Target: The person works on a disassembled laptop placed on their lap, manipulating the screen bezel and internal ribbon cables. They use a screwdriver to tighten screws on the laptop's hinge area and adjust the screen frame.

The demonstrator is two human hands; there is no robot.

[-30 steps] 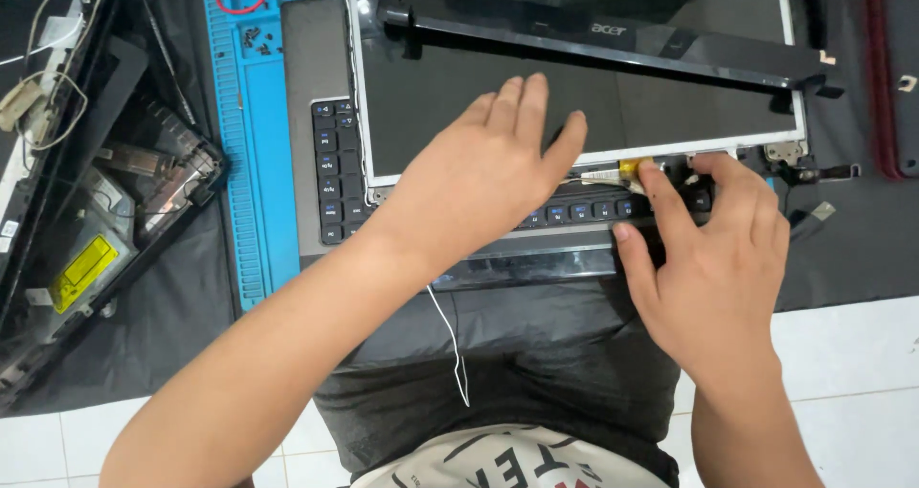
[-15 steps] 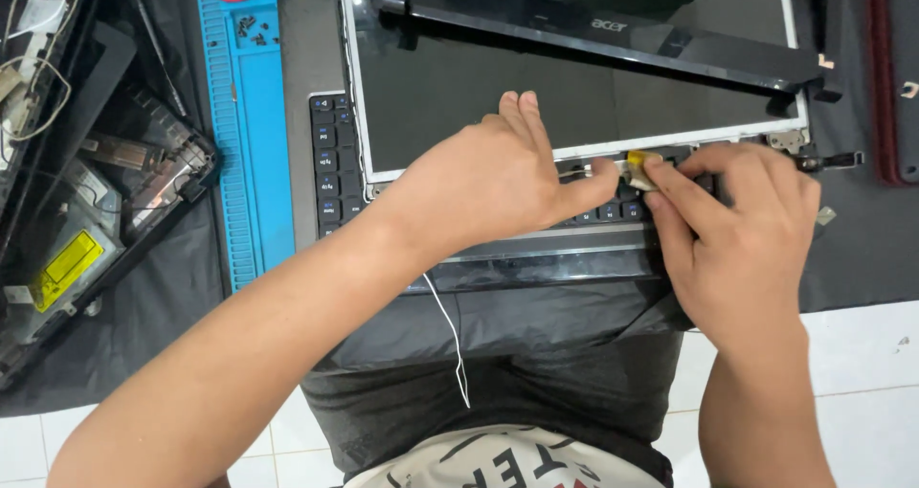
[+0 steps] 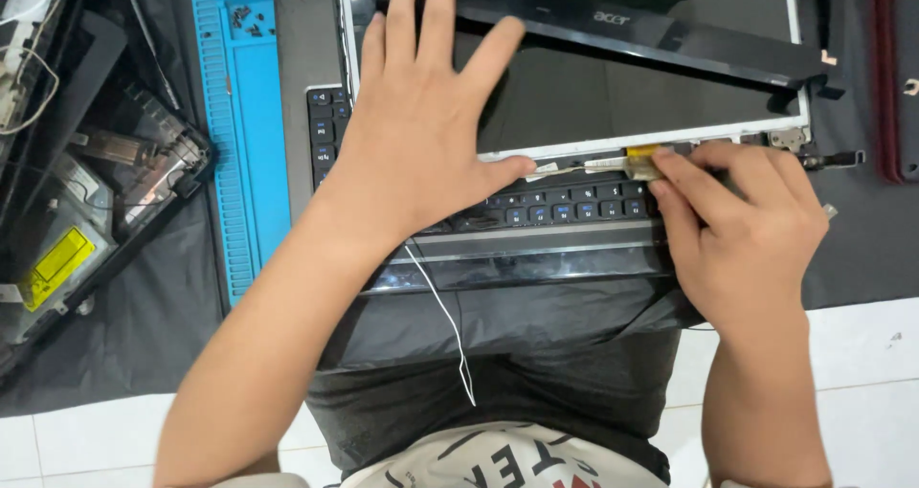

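Note:
A bare laptop screen panel [image 3: 613, 96] lies face down over the black keyboard [image 3: 565, 206] of an opened laptop. My left hand [image 3: 416, 129] rests flat on the panel with fingers spread, its thumb at the panel's near edge. My right hand [image 3: 742, 230] pinches a flat ribbon cable with yellow tape [image 3: 637, 165] at that near edge, just right of the left thumb. A black screen bezel [image 3: 651, 33] lies across the far side of the panel.
A blue ridged work mat [image 3: 244, 115] with small screws lies to the left. Further left sit dismantled laptop parts with a yellow label [image 3: 62, 254] on dark cloth. A thin white wire [image 3: 445, 321] hangs over my lap. White floor tiles [image 3: 862, 344] show at the right.
My left hand has slid from the panel's near edge up onto the panel and spread flat. My right hand's fingers now pinch the taped cable, which is pulled out to the left.

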